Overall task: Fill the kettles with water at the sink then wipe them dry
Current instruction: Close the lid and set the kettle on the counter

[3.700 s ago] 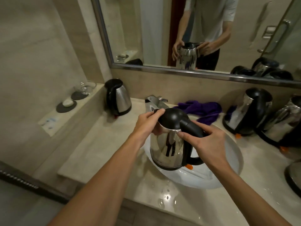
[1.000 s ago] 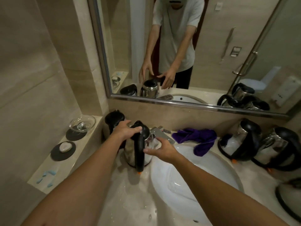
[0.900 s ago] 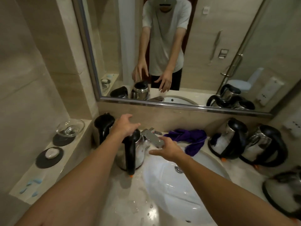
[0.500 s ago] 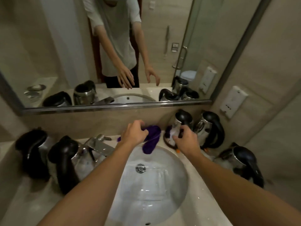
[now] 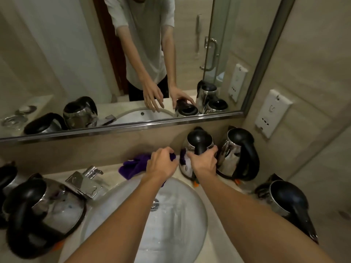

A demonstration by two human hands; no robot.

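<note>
My right hand [image 5: 204, 161] grips the black handle of a steel kettle [image 5: 197, 142] that stands against the back wall, right of the white sink [image 5: 171, 221]. My left hand [image 5: 161, 163] hovers with curled fingers over the purple cloth [image 5: 134, 164] lying behind the basin; whether it touches the cloth I cannot tell. Another steel kettle [image 5: 240, 152] stands just right of the gripped one. A third kettle [image 5: 288, 202] sits at the right edge of the counter. Left of the tap [image 5: 85, 182] stands a wet kettle [image 5: 47, 207], with one more kettle [image 5: 7, 177] beyond it.
A large mirror [image 5: 114, 63] runs along the back wall and reflects the person, hands and kettles. A white wall socket plate [image 5: 272, 112] hangs on the right wall. The beige stone counter [image 5: 220, 242] surrounds the basin, whose drain [image 5: 155, 203] is wet.
I set the filled kettle down left of the tap and let go. The view swung right; my right hand reached the back kettle and now grips its handle, my left hand came over the cloth.
</note>
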